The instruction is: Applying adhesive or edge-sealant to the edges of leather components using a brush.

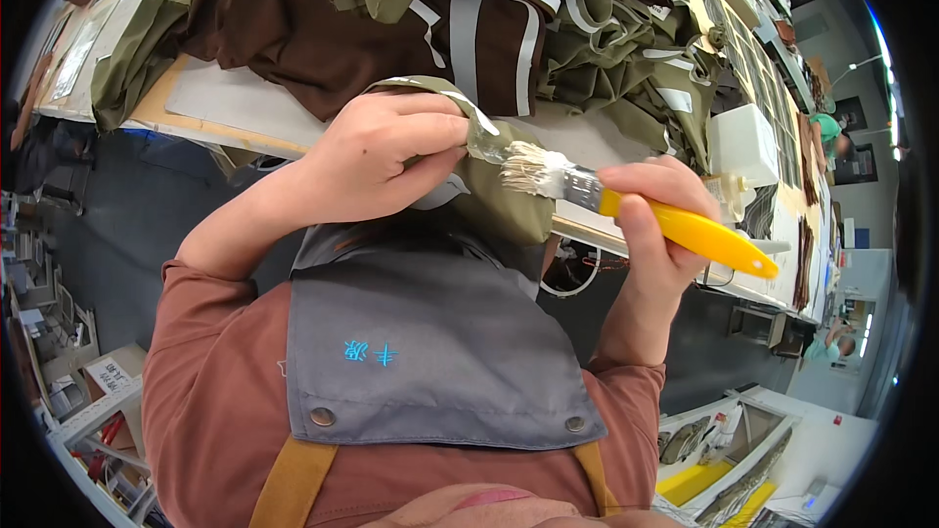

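My left hand (389, 150) pinches the edge of an olive-green fabric piece (517, 213) that bears white patches and hangs over the table's near edge. In my right hand (656, 216) is a flat paintbrush (682, 231) with a yellow handle and a metal ferrule. Its pale bristles, coated in something white, point left and are at the fabric edge beside my left fingertips; whether they touch it I cannot tell. A wet-looking, glossy patch shows on the fabric there.
Dark brown fabric (293, 22) with grey-white strips and crumpled olive fabric (609, 59) lie across the worktable (587, 227). A white plastic container (744, 143) and a small bottle (726, 194) stand at right. Metal-framed racks stand at both lower corners. Other people are far off at right.
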### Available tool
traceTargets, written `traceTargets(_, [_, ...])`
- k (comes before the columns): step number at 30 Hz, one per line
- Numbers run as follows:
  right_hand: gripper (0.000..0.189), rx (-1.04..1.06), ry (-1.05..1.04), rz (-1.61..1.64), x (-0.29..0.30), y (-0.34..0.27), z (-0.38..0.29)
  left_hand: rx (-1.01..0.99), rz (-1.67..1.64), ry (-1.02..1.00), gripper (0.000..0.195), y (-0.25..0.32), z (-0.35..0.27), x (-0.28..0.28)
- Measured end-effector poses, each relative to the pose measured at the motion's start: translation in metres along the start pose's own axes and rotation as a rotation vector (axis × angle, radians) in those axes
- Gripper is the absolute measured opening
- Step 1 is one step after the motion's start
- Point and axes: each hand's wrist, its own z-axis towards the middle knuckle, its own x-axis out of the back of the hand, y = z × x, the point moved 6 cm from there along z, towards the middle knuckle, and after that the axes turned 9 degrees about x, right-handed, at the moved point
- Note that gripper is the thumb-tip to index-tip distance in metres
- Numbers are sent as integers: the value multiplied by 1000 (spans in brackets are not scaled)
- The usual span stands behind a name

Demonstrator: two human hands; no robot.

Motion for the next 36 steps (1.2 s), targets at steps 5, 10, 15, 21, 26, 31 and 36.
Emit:
traceTargets(5, [16,-10,-27,6,-11,0,8,27,81,-8,13,9,7,4])
traceTargets(10, [21,-21,306,471,-3,15,-11,370,67,-264,7,-3,2,18])
traceTargets(15, [28,40,132,75,-49,29,-18,812,-202,-319,7,-4,1,24])
traceTargets(21, [33,151,206,4,-76,35,-13,853,-552,-91,10,-13,-11,8])
traceTargets(26, [32,130,217,42,-80,37,-13,773,-541,13,9,-21,-14,5])
traceTargets(31, [33,136,230,22,-80,36,-13,745,-558,18,8,-24,-14,1])
traceTargets(36, [34,188,185,-35,-80,32,-8,730,-568,21,8,-26,-14,-2])
